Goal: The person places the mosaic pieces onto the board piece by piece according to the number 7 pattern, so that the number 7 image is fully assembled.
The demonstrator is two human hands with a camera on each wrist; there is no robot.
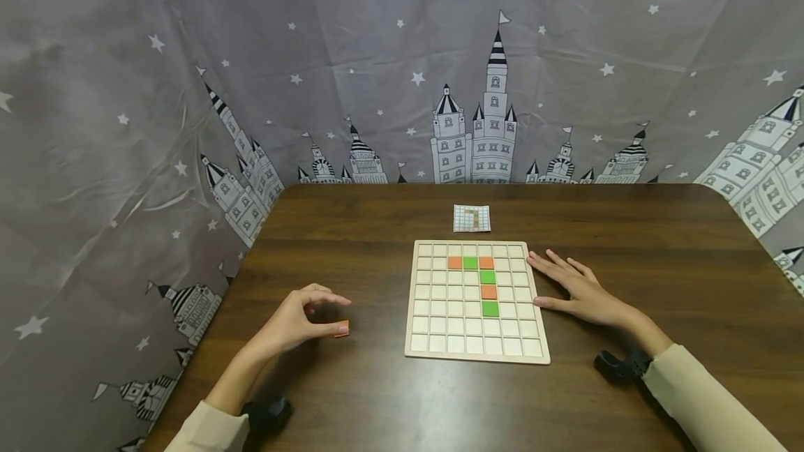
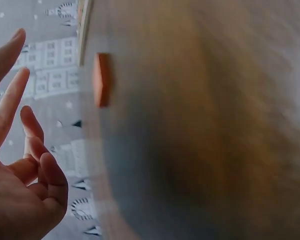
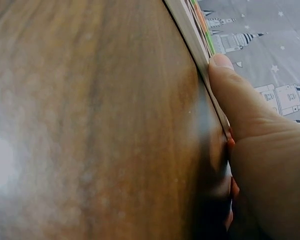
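My left hand (image 1: 294, 318) hovers over the left part of the table, thumb and index finger spread apart. Just past the thumb tip lies a loose orange square tile (image 1: 343, 328). In the left wrist view the tile (image 2: 101, 80) rests on the wood, apart from the fingers. A pale wooden grid board (image 1: 438, 327) lies right of it, bearing several tiles: an orange-green-orange row, then a column of green, orange and green downward. My right hand (image 1: 579, 293) touches the board's right edge with fingers extended; its thumb (image 3: 235, 92) meets that edge in the right wrist view.
A small printed card (image 1: 472, 218) with a coloured grid pattern lies behind the board. The dark wooden table (image 1: 352, 229) ends at a grey curtain (image 1: 377, 33) printed with castles and stars. Each wrist wears a black device (image 1: 618, 366).
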